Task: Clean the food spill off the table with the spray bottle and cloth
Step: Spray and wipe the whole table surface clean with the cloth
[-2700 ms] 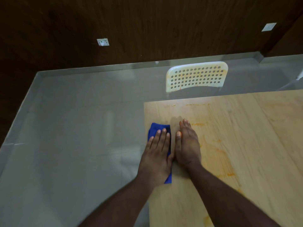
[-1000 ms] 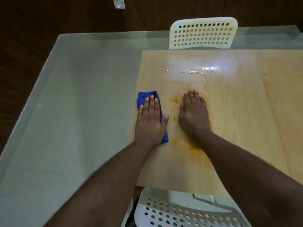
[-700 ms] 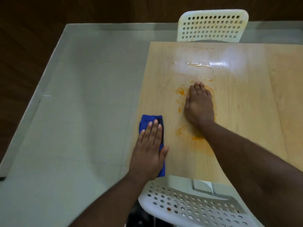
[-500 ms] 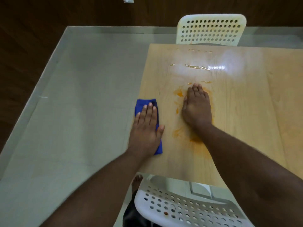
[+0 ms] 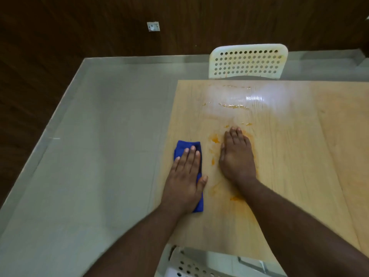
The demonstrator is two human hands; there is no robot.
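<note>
My left hand point(image 5: 184, 180) lies flat with straight fingers on the blue cloth point(image 5: 188, 148), pressing it down near the left edge of the wooden table point(image 5: 289, 156). My right hand point(image 5: 236, 156) lies flat on the table too, fingers straight and close together, right on the orange food spill point(image 5: 215, 139). A white chair with holes point(image 5: 247, 61) stands at the far side.

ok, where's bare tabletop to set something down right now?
Free: the right side of the table, beyond the right hand. Crowded: left edge, where the left hand presses the blue cloth; orange spill between the hands; wet streaks towards the far chair.
</note>
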